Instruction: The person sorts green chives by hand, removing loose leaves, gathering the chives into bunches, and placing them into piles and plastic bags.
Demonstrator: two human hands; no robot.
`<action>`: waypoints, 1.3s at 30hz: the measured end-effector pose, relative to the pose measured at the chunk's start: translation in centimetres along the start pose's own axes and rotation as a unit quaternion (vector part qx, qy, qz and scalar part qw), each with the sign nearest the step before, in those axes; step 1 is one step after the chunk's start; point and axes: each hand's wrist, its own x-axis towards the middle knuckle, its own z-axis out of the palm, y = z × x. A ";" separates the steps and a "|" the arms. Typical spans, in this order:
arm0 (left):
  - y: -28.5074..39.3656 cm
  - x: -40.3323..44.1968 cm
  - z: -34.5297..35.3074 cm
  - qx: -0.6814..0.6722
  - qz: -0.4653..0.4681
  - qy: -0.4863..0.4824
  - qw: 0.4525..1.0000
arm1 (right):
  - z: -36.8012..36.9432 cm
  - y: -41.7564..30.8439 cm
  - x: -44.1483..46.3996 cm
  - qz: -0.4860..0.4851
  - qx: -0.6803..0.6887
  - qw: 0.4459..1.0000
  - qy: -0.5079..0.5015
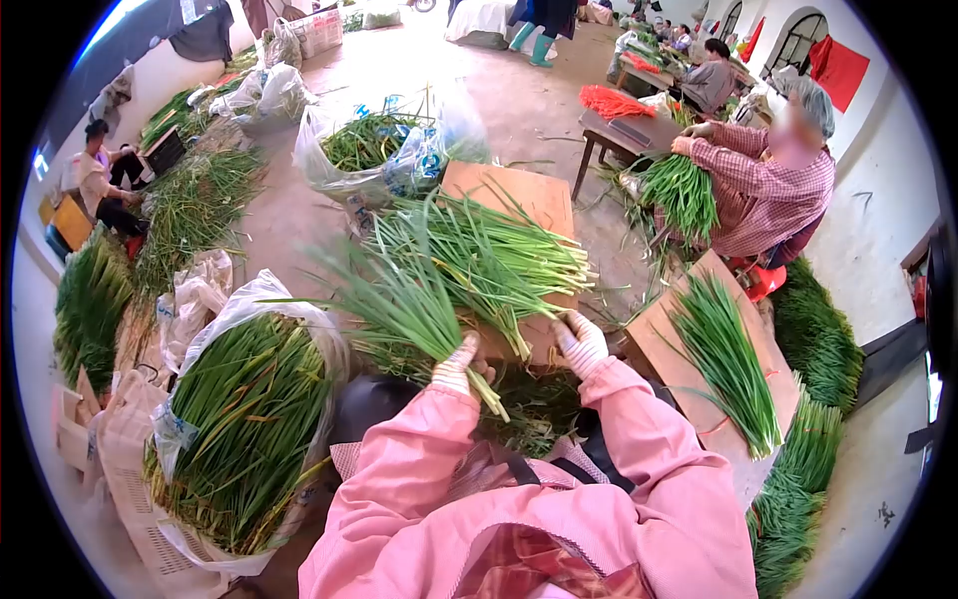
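My left hand (pixel 458 363), in a pale fingerless covering, is closed around a bunch of green chives (pixel 404 299). The leaves fan out up and to the left, slightly blurred, and the pale stem ends stick out below the fist. My right hand (pixel 580 342) is closed in a pinch at the near edge of the board, with a chive stalk (pixel 544 306) at its fingertips. Between and beyond my hands, a loose heap of chives (pixel 489 250) lies on a wooden board (pixel 469 178), its pale ends pointing right.
A plastic bag of chives (pixel 249 429) stands at left, another bag (pixel 369 150) beyond the board. At right, a tied chive bundle (pixel 726 359) lies on a slanted board (pixel 654 344), with stacked bundles (pixel 808 449) beside it. A co-worker (pixel 763 180) holds chives at a small table (pixel 624 130).
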 end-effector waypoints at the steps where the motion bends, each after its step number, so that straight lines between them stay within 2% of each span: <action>1: -0.5 -0.6 0.5 0.039 -0.024 0.027 0.999 | 0.4 -1.2 -1.0 -0.005 -0.052 0.998 -0.034; 3: -1.8 -0.9 0.5 0.117 -0.014 0.035 0.992 | 1.7 -3.5 -3.0 -0.073 -0.135 0.985 -0.076; 4: -2.7 0.9 -1.4 0.182 0.004 -0.035 0.983 | 2.2 -4.4 -3.9 -0.113 -0.179 0.972 -0.101; 5: -3.0 0.5 -1.2 0.155 0.021 -0.037 0.987 | 2.6 -4.8 -4.5 -0.148 -0.218 0.956 -0.130; 6: -2.9 0.3 -0.6 0.130 0.037 -0.036 0.990 | 3.2 -4.3 -5.2 -0.145 -0.221 0.955 -0.137; 7: -2.6 0.6 -0.7 0.162 0.013 -0.001 0.987 | 3.6 -3.8 -5.7 -0.135 -0.219 0.952 -0.166; 9: -2.3 1.8 -2.4 0.158 0.058 -0.019 0.986 | 3.5 -3.1 -6.7 -0.134 -0.223 0.946 -0.191; 10: -2.1 2.8 -3.7 0.163 0.080 -0.034 0.983 | 3.0 -2.8 -7.0 -0.147 -0.256 0.927 -0.233; 11: -1.9 3.8 -5.0 0.168 0.103 -0.049 0.979 | 2.4 -2.1 -7.8 -0.114 -0.267 0.917 -0.273; 12: -0.4 3.4 -3.8 0.114 0.104 -0.024 0.988 | 1.5 -0.9 -8.2 -0.044 -0.273 0.904 -0.327; 13: 0.1 4.5 -4.0 0.119 0.217 0.005 0.969 | 0.5 0.2 -8.3 0.021 -0.278 0.883 -0.377; 15: 2.2 3.5 -2.9 0.136 0.276 -0.026 0.951 | -1.5 1.5 -7.7 0.079 -0.301 0.901 -0.301; 16: 2.5 4.2 -2.9 0.047 0.248 -0.005 0.967 | -1.9 1.5 -7.2 0.067 -0.291 0.932 -0.208; 17: 2.6 4.9 -3.0 -0.044 0.219 0.018 0.975 | -2.1 2.4 -6.1 0.049 -0.262 0.950 -0.160; 18: 2.7 4.6 -3.2 -0.003 0.227 -0.050 0.973 | -1.8 2.2 -4.7 0.033 -0.259 0.955 -0.142; 19: 2.7 4.4 -3.3 -0.004 0.227 -0.047 0.973 | -1.3 1.7 -3.4 0.015 -0.256 0.959 -0.123; 21: 2.9 3.8 -3.3 0.026 0.156 -0.126 0.979 | 0.7 0.6 -1.9 0.014 -0.259 0.956 -0.135; 23: 2.5 4.2 -3.5 -0.024 0.089 -0.106 0.990 | 3.0 -0.4 -0.9 0.004 -0.271 0.947 -0.172; 25: 2.6 3.7 -3.6 -0.083 0.049 -0.089 0.991 | 5.0 -1.6 -1.0 0.080 -0.249 0.937 -0.232; 29: 2.4 2.5 -2.4 -0.086 0.036 -0.081 0.992 | 7.8 -1.4 -0.7 0.143 -0.337 0.893 -0.261; 31: 2.1 1.7 -1.3 -0.033 0.072 -0.141 0.987 | 8.7 -0.6 -0.6 0.151 -0.321 0.905 -0.235; 33: 2.4 1.7 -1.1 -0.048 0.079 -0.164 0.982 | 8.9 1.3 0.1 0.151 -0.304 0.917 -0.207; 35: 3.5 1.8 -1.4 0.019 0.158 -0.143 0.977 | 7.2 4.0 1.2 0.133 -0.178 0.964 -0.145; 37: 4.5 2.0 -1.5 -0.024 0.267 -0.140 0.953 | 3.1 6.0 2.8 0.106 0.051 0.992 -0.035; 39: 5.5 1.5 -2.1 -0.137 0.201 -0.166 0.956 | -0.3 3.9 2.5 0.199 0.170 0.959 0.111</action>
